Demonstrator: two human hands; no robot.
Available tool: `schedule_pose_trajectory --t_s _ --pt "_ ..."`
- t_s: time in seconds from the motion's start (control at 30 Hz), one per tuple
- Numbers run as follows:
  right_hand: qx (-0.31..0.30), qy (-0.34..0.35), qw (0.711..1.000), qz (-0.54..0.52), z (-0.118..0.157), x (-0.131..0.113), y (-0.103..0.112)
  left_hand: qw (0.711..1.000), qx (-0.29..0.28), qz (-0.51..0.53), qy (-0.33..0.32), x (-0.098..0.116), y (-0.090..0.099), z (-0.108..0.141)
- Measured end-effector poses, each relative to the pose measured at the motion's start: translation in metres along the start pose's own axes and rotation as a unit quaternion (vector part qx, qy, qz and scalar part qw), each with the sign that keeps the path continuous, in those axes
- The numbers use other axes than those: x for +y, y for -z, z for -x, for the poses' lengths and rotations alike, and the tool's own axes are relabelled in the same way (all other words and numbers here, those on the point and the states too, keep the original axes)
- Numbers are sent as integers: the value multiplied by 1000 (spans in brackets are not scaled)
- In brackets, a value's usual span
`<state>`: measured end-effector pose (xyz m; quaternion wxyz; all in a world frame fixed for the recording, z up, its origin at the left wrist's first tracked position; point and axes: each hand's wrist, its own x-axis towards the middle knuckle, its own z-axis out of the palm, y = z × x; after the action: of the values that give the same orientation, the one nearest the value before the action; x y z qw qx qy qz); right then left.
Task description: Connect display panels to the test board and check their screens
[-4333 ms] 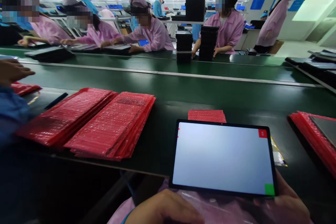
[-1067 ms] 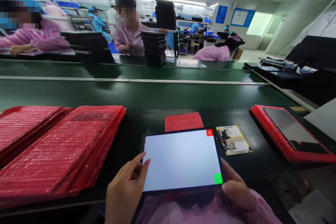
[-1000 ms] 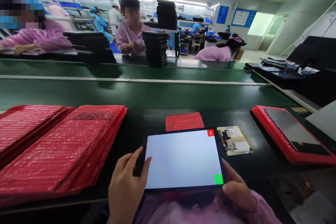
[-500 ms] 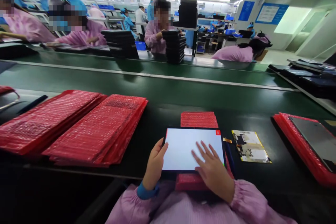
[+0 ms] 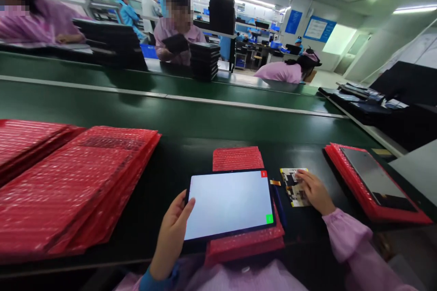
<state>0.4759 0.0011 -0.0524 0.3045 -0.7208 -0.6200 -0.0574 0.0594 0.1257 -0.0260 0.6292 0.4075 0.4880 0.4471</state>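
Observation:
A tablet screen (image 5: pixel 228 204), lit white with a red square and a green square at its right corners, rests tilted on a red bubble-wrap pad (image 5: pixel 246 244). My left hand (image 5: pixel 174 223) grips its left edge, thumb on the front. A short flex cable (image 5: pixel 275 183) comes out at the screen's right side. Right of it lies a circuit board (image 5: pixel 290 186) with pale and dark patches and yellow edges. My right hand (image 5: pixel 316 191) is on this board's right part, fingers bent and close together; the fingertips' exact grip is partly hidden.
Stacks of red bubble-wrap sleeves (image 5: pixel 102 182) lie at left, and a smaller red sleeve (image 5: pixel 238 158) behind the screen. At right, a dark panel (image 5: pixel 378 177) sits on red wrap. Beyond runs a green conveyor (image 5: pixel 191 118), with co-workers and black stacks (image 5: pixel 205 61) across it.
My right hand has left the screen's face and moved right onto the circuit board. The screen is tilted a little more, its left hold kept. The view has swung right.

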Motion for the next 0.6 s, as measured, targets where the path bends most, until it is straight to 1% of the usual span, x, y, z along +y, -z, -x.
schedule_pose_trajectory --t_s 0.07,0.13,0.33,0.47,0.6 --pt "-25 8 1000 10 3 3 -7 1000 11 -13 4 1 -1 0" --pt "-38 7 999 23 5 3 -12 1000 13 -19 5 1 -1 -1" --pt "-52 -10 997 50 2 12 -14 1000 23 -1 6 -4 1 -2" --pt "-58 -15 996 59 -1 10 -15 1000 -3 3 2 -4 2 -2" --pt "-54 -20 997 47 -4 4 -15 999 -28 -17 -12 -3 1 0"
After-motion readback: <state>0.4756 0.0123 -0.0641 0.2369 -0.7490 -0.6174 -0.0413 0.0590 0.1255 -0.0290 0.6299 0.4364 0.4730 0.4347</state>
